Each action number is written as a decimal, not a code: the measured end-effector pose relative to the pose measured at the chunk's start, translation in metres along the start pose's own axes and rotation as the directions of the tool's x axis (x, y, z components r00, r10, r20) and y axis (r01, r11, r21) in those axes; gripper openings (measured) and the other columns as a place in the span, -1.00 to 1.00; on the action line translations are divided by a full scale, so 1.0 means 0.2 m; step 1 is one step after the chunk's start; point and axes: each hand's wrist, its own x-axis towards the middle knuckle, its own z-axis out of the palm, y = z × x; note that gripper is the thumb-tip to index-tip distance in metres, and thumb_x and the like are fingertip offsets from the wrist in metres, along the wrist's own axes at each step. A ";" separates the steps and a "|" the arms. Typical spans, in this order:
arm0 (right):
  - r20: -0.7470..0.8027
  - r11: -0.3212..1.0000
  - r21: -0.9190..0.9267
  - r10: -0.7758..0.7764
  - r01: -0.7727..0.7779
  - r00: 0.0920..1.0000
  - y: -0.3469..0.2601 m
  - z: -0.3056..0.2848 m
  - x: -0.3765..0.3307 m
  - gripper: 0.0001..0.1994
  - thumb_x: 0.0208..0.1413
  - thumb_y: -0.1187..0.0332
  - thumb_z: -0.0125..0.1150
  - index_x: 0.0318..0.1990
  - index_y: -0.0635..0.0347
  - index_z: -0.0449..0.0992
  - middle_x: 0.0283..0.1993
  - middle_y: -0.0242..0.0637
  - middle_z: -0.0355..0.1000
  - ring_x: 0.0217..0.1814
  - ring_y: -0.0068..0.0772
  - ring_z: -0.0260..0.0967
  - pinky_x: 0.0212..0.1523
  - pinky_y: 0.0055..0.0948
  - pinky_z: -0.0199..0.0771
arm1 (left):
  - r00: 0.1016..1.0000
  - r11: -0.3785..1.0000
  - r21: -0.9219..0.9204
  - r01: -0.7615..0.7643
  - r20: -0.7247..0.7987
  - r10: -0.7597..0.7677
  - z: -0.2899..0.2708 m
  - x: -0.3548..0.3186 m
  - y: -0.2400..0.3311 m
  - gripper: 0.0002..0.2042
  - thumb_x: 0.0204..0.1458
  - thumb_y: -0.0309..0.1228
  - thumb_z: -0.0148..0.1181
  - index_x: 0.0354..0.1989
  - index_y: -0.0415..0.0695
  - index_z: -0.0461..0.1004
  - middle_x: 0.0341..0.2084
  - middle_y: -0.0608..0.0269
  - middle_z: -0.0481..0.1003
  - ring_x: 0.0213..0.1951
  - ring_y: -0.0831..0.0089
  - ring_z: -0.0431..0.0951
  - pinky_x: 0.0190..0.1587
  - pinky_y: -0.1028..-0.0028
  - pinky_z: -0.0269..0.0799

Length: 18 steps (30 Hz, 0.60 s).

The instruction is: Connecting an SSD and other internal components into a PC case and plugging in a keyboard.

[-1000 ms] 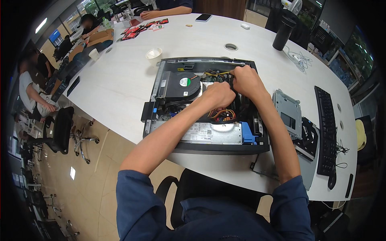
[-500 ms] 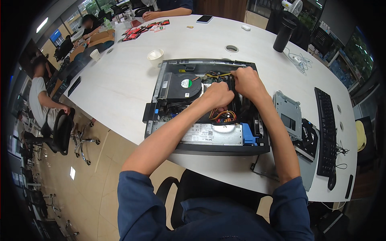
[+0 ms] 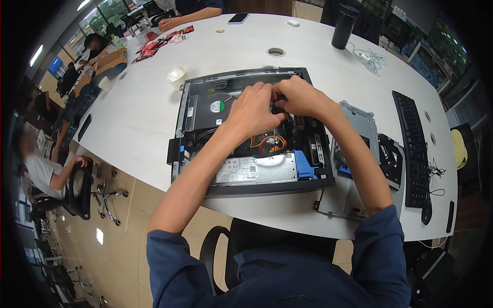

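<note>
An opened desktop computer (image 3: 267, 189) lies flat on the white table in front of me. Both my hands are over its far middle part, meeting almost fingertip to fingertip. My left hand (image 3: 255, 110) is bent inward with curled fingers, and my right hand (image 3: 299, 97) is closed in a pinch against it. Whatever sits between the fingers is hidden. Left of them is the black blower fan (image 3: 205, 110). Nearer me are orange and yellow cables (image 3: 269, 143), the silver power supply (image 3: 236, 170) and a blue plastic piece (image 3: 305, 165).
Right of the computer lie metal panels (image 3: 362, 126), a black box (image 3: 391, 161), a keyboard (image 3: 408, 149) and a mouse (image 3: 427, 214). Beyond are a white cup (image 3: 176, 77), a black tumbler (image 3: 345, 28), a white cable (image 3: 370, 59) and a phone (image 3: 238, 19). Other people sit farther off.
My left hand has risen from near the cables to meet the right hand. The right hand has shifted toward the left one. The whole view has tilted and shifted slightly.
</note>
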 end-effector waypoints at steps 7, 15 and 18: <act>-0.050 0.992 0.071 -0.102 0.105 0.994 0.06 0.01 0.04 -0.78 -0.04 0.59 0.20 -0.21 0.25 0.65 -0.30 0.09 0.58 -0.16 0.11 0.58 -0.11 -0.11 0.57 | 0.977 0.977 -0.017 -0.213 0.028 0.213 0.05 0.03 -0.11 -0.33 -0.09 -0.06 0.48 0.12 -0.27 0.50 0.08 -0.04 0.49 0.16 0.06 0.45 0.26 0.19 0.33; -0.121 0.998 -0.020 -0.061 0.059 0.991 0.04 0.01 0.01 -0.62 -0.07 0.64 0.19 -0.02 0.28 0.63 -0.19 0.11 0.58 -0.10 0.13 0.56 -0.02 -0.13 0.55 | 0.931 0.922 0.230 -0.311 0.271 0.246 0.09 0.03 -0.17 -0.08 0.05 0.29 0.10 0.43 -0.18 0.18 0.45 0.13 0.16 0.50 0.03 0.00 0.42 -0.21 0.02; -0.103 0.998 -0.010 -0.061 0.060 0.993 0.05 0.00 0.01 -0.62 -0.07 0.64 0.16 -0.03 0.28 0.63 -0.20 0.13 0.58 -0.11 0.14 0.56 -0.02 -0.13 0.55 | 0.924 0.915 0.241 -0.323 0.289 0.250 0.08 0.03 -0.15 -0.16 0.12 0.22 0.08 0.41 -0.20 0.20 0.46 0.14 0.12 0.51 0.01 -0.08 0.42 -0.27 -0.07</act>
